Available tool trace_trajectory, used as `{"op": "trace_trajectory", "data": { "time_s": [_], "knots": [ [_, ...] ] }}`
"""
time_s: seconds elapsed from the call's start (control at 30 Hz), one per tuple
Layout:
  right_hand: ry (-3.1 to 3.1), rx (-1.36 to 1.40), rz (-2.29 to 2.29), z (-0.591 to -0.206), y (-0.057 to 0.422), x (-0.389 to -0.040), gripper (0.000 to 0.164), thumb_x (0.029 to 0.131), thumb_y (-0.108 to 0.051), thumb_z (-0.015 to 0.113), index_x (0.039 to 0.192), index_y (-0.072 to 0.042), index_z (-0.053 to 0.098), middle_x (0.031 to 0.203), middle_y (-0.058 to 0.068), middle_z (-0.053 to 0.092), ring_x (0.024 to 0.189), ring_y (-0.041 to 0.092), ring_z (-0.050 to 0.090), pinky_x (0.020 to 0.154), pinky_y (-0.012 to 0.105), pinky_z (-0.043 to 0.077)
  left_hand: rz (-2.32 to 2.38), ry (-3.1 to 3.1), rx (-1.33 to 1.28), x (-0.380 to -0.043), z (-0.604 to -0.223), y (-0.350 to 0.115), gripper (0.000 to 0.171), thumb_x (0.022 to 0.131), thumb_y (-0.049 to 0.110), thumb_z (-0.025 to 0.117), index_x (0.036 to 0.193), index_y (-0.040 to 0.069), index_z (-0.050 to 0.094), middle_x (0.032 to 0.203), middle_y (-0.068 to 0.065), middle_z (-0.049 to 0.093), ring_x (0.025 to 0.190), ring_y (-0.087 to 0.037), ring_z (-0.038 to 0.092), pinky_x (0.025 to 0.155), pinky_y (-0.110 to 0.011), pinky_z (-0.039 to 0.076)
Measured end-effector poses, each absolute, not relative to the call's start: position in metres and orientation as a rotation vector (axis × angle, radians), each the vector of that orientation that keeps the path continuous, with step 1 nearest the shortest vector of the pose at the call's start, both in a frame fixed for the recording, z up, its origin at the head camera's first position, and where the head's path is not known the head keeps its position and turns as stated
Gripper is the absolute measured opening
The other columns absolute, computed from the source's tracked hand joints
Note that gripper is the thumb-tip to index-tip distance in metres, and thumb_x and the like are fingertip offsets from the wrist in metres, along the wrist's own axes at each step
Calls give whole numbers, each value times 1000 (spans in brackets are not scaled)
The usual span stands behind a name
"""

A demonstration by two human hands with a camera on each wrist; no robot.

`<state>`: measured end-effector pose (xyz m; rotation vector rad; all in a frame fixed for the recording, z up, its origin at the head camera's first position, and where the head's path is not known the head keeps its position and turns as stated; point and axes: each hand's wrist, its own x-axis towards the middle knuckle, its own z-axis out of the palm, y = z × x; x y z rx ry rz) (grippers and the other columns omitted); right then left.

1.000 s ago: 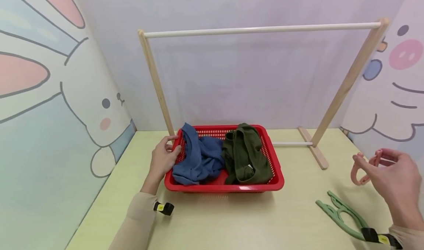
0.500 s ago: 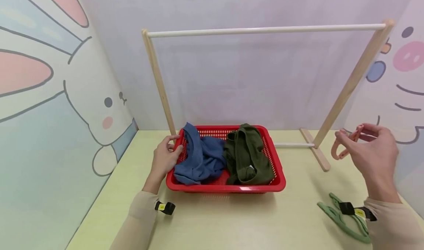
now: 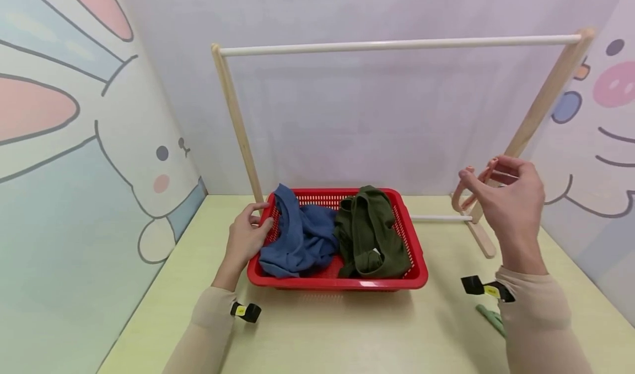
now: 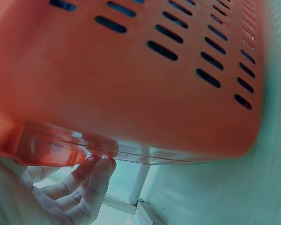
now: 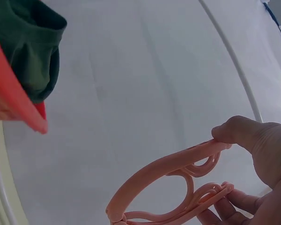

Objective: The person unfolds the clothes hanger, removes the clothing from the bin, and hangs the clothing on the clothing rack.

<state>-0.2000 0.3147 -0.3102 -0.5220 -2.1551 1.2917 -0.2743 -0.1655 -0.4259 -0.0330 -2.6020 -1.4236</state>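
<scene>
My left hand (image 3: pixel 248 235) grips the left rim of a red plastic basket (image 3: pixel 342 283), thumb on the inner side. In the left wrist view its fingers (image 4: pixel 96 183) curl under the rim of the slotted basket. A crumpled blue garment (image 3: pixel 300 239) lies in the basket's left half, a dark green one (image 3: pixel 369 236) with a small white tag in the right half. Held up to the right of the basket, a pink folding hanger (image 5: pixel 152 180) is pinched between the thumb and fingers of my right hand (image 3: pixel 518 200). Its two arms are folded toward each other.
Behind the basket stands a clothes rack with wooden posts (image 3: pixel 238 126) and a white top rod (image 3: pixel 397 45). A green folding hanger (image 3: pixel 490 319) lies on the pale table (image 3: pixel 317 341), mostly covered by my right forearm. Cartoon-printed walls (image 3: pixel 144 142) enclose the sides.
My right hand has moved left and up with the pink hanger, away from the green hanger, which my forearm now partly covers. The left hand stays on the basket rim.
</scene>
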Motion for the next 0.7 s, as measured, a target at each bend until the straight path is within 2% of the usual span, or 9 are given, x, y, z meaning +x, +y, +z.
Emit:
{"op": "trace_trajectory", "data": {
  "time_s": [0.27,0.7],
  "knots": [
    [-2113,-416,1356,-309,288,-206,72,91,-45,92,149,-18,60,126,-13,63,114,7,59,89,22,49,-1432,-2602,-36,-274,-427,-166,47,109,24,71,154,17,62,120,-22,77,98,-32,76,90,-46,67],
    [-2186,-414,1335,-316,280,-211,75,95,-45,88,156,-15,56,143,3,61,119,12,55,88,22,48,-1422,-2604,-33,-275,-426,-166,47,108,25,71,154,18,63,119,-22,77,98,-32,76,91,-47,67]
  ]
}}
